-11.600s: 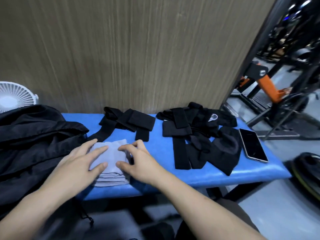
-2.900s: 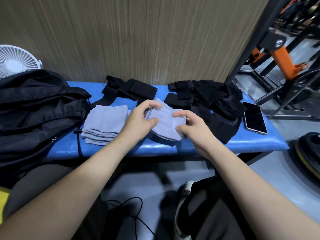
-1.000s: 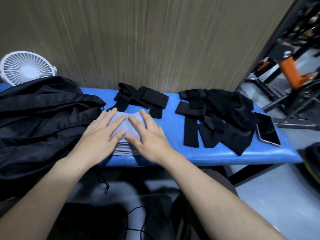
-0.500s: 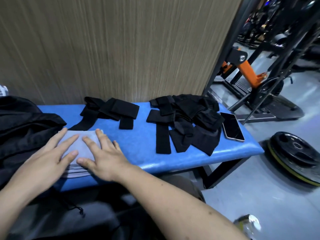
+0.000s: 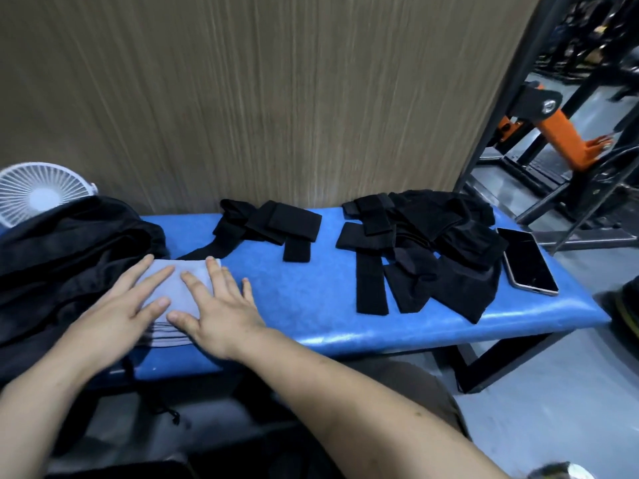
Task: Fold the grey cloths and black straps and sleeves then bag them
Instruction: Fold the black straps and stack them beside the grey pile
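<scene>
A stack of folded grey cloths [image 5: 173,288] lies on the left part of the blue padded bench [image 5: 304,299]. My left hand [image 5: 117,312] and my right hand [image 5: 218,305] both press flat on top of it with straight fingers. A black bag [image 5: 62,264] sits at the bench's left end, touching the stack. Behind the stack lies a small group of black straps [image 5: 269,226]. A bigger heap of black straps and sleeves [image 5: 422,250] covers the right half of the bench.
A phone [image 5: 527,261] lies face up at the bench's right end. A white fan [image 5: 38,191] stands behind the bag. A wood-grain wall backs the bench. Gym frames and an orange machine part [image 5: 560,133] stand to the right; a weight plate [image 5: 626,316] lies on the floor.
A grey cloth held in both hands earlier now lies on the stack. Over the last second both hands stay pressed flat on it; only the camera view has swung.
</scene>
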{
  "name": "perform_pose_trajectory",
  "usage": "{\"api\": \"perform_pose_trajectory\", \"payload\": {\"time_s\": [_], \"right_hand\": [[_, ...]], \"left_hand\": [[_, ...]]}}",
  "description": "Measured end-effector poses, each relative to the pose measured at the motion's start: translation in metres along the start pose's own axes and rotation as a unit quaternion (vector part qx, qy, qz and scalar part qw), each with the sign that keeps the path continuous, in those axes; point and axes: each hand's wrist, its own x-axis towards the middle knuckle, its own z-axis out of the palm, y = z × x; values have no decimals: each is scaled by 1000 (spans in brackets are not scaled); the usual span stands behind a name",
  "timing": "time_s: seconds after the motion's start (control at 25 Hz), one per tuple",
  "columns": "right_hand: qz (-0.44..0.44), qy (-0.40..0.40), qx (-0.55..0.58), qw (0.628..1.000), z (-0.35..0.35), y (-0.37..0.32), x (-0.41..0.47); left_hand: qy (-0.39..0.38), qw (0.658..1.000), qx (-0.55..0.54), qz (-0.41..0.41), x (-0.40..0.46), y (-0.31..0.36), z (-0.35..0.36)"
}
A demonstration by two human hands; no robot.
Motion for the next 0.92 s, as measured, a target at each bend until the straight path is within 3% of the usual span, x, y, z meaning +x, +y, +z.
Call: {"api": "perform_pose_trajectory", "payload": {"time_s": [0.28,0.44,0.92], "right_hand": [[-31,36,16,999,-23,14,-11],[-9,78,-8,997,-55,40,-19],[91,147,-132,976,-104,133,-82]], "left_hand": [[131,983,130,-16,-6,36,-7],[213,968,135,20,2,67,-7],[128,976,109,135,40,155,72]]}}
